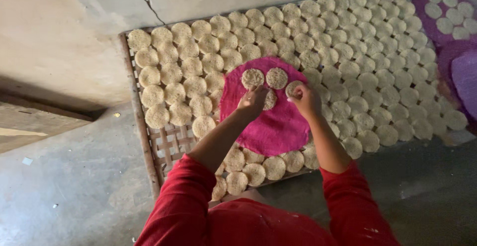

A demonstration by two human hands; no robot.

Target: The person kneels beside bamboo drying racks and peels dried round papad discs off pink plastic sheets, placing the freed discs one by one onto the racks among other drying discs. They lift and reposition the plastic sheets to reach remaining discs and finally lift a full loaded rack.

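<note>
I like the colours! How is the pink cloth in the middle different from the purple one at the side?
The pink cloth lies on the tray atop the round discs, fully in view; the purple cloth sits off the tray's corner, cut by the picture's edge. Pink holds fewer discs. Both are round.

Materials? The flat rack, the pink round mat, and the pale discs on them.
Rack: looks like woven bamboo or wood strips, matte tan; open lattice shows in the bare corner.
Pink mat: probably cloth or felt, dull, slightly fuzzy edge.
Discs: pale, grainy, rough, maybe a rice or noodle dough; can't confirm.
</note>
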